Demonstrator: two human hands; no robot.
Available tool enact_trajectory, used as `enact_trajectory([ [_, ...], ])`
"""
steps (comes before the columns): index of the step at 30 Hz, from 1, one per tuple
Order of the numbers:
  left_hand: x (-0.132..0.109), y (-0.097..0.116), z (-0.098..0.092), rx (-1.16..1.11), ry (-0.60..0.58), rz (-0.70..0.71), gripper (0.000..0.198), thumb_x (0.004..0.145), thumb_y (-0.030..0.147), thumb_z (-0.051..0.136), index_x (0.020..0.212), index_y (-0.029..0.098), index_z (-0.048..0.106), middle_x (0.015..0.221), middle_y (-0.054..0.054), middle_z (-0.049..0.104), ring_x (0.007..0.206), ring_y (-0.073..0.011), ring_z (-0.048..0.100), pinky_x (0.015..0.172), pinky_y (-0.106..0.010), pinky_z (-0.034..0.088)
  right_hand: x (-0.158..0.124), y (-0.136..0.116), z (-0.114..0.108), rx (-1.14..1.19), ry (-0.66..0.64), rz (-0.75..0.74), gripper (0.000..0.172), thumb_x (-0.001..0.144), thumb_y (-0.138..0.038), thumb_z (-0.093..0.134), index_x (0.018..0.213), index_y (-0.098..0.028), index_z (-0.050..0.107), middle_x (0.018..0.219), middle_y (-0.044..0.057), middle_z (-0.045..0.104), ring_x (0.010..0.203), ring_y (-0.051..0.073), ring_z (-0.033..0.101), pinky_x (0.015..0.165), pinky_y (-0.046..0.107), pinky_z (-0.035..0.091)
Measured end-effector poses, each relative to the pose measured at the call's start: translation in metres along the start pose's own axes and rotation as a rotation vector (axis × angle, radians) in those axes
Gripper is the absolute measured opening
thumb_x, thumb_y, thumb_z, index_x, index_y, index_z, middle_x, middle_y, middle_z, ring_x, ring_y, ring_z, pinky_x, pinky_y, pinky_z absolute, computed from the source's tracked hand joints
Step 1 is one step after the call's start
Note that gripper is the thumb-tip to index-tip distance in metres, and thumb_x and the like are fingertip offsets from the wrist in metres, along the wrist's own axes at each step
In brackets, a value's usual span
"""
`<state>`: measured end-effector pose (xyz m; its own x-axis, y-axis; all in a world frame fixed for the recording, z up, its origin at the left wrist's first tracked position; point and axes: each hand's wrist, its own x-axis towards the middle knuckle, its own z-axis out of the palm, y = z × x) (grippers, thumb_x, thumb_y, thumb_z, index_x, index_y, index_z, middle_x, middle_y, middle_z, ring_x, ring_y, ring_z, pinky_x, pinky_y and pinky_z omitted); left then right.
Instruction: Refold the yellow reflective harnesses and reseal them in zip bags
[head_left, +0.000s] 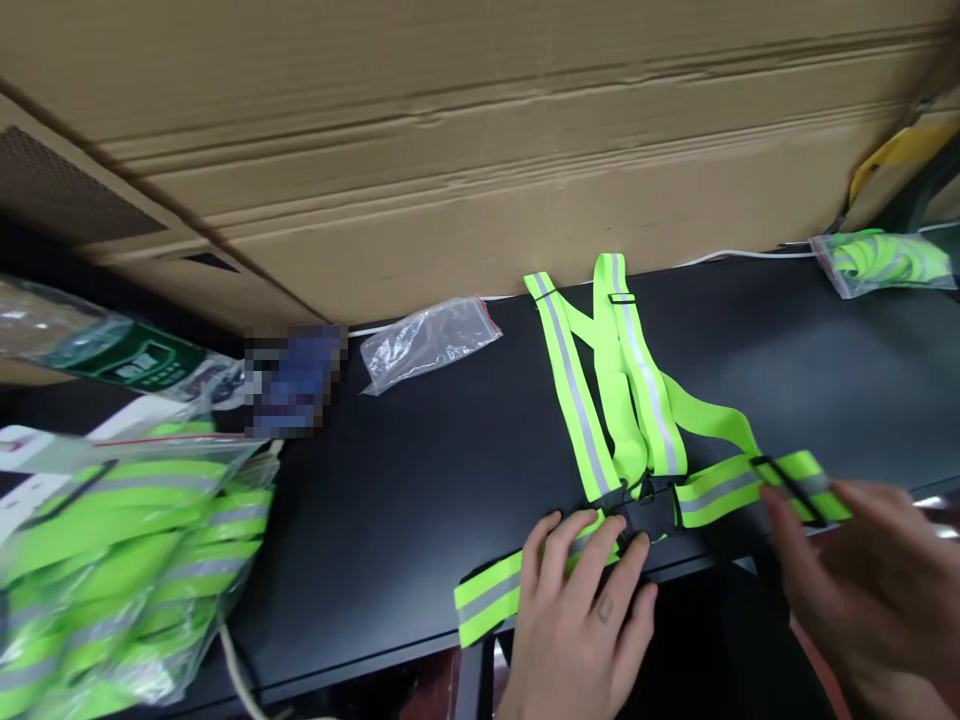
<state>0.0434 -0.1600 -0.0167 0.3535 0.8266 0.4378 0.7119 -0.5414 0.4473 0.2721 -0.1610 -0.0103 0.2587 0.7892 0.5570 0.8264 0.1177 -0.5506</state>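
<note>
A neon-green reflective harness point(575, 380) with grey stripes lies on the black table, its shoulder straps running up towards the cardboard. My left hand point(581, 605) rests flat over the lower left waist strap, fingers spread, covering part of it near the black buckle. The strap's free end point(487, 597) sticks out to the left of that hand. At the right, my right hand point(885, 580), blurred, grips the end of the right waist strap point(801, 470) between thumb and fingers, beside a black slider. Small black clips point(646, 488) sit where the straps meet.
An empty clear zip bag point(431, 342) lies at the back of the table point(360, 530). Bagged green straps fill the near left point(127, 560), and a smaller bagged set point(889, 262) lies far right. A bottle point(112, 345) lies at left. Cardboard boxes point(480, 150) form the back wall.
</note>
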Motion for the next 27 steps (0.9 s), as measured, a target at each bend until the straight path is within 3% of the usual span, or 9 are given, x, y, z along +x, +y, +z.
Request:
enact_trajectory([
  [5,0.000,0.001,-0.001,-0.038,0.037,0.003,0.020,0.095,0.022,0.061,0.111,0.022,0.072,0.111,-0.005,0.074,0.111,-0.0263,0.061,0.103,-0.047,0.046,0.002,-0.027,0.023,0.208,-0.263,-0.532,0.037,0.089,-0.010,0.065,0.122,-0.026,0.066,0.102,0.005,0.076,0.085,0.021,0.072,0.069,0.035,0.060],
  [8,-0.001,0.000,-0.001,-0.074,0.079,-0.002,0.014,0.093,0.019,0.063,0.104,0.021,0.072,0.108,-0.004,0.075,0.110,-0.0245,0.062,0.104,-0.045,0.047,0.008,-0.024,0.032,0.267,-0.299,-0.678,0.031,0.088,-0.002,0.062,0.112,-0.019,0.069,0.106,0.006,0.078,0.093,0.023,0.071,0.074,0.038,0.058],
  [15,0.000,0.000,-0.001,-0.102,0.102,0.015,0.016,0.092,0.015,0.064,0.106,0.018,0.070,0.113,-0.005,0.074,0.112,-0.0251,0.062,0.102,-0.047,0.051,0.008,-0.020,0.028,0.162,-0.457,-0.639,0.016,0.094,-0.012,0.063,0.109,-0.014,0.069,0.113,0.008,0.074,0.108,0.021,0.065,0.094,0.038,0.049],
  [18,-0.006,-0.001,-0.015,-0.127,0.041,0.042,0.020,0.091,0.011,0.063,0.109,0.017,0.069,0.115,-0.007,0.073,0.123,-0.0268,0.059,0.106,-0.047,0.049,0.002,-0.028,0.028,0.083,-0.456,-0.614,0.027,0.097,-0.007,0.055,0.119,-0.013,0.067,0.114,0.009,0.072,0.109,0.022,0.062,0.095,0.039,0.045],
  [21,-0.021,-0.015,-0.039,0.019,0.032,0.050,0.030,0.087,0.009,0.067,0.116,0.019,0.067,0.115,-0.007,0.073,0.127,-0.0310,0.056,0.107,-0.053,0.046,-0.006,-0.033,0.029,0.052,-0.454,-0.604,0.039,0.094,-0.001,0.048,0.124,-0.016,0.068,0.116,0.009,0.072,0.114,0.025,0.059,0.096,0.042,0.043],
  [23,-0.037,-0.032,-0.055,0.219,-0.010,0.000,0.040,0.088,0.025,0.071,0.127,0.020,0.063,0.123,-0.010,0.070,0.121,-0.0350,0.059,0.099,-0.054,0.048,-0.012,-0.033,0.030,0.038,-0.445,-0.586,0.041,0.092,0.000,0.049,0.123,-0.017,0.069,0.118,0.008,0.071,0.117,0.026,0.058,0.098,0.044,0.042],
  [25,-0.056,-0.051,-0.068,0.358,-0.062,-0.134,0.064,0.085,0.053,0.070,0.138,0.019,0.057,0.127,-0.014,0.067,0.110,-0.0368,0.063,0.088,-0.052,0.052,-0.018,-0.034,0.031,0.027,-0.423,-0.564,0.038,0.092,-0.004,0.055,0.124,-0.017,0.069,0.120,0.008,0.072,0.119,0.027,0.058,0.101,0.044,0.041],
  [27,-0.076,-0.065,-0.077,0.315,-0.175,-0.219,0.062,0.088,0.054,0.066,0.142,0.026,0.054,0.124,-0.009,0.069,0.102,-0.0303,0.068,0.082,-0.042,0.056,-0.023,-0.036,0.032,0.031,-0.394,-0.543,0.033,0.092,-0.012,0.061,0.124,-0.017,0.069,0.122,0.007,0.072,0.120,0.027,0.058,0.104,0.044,0.040],
])
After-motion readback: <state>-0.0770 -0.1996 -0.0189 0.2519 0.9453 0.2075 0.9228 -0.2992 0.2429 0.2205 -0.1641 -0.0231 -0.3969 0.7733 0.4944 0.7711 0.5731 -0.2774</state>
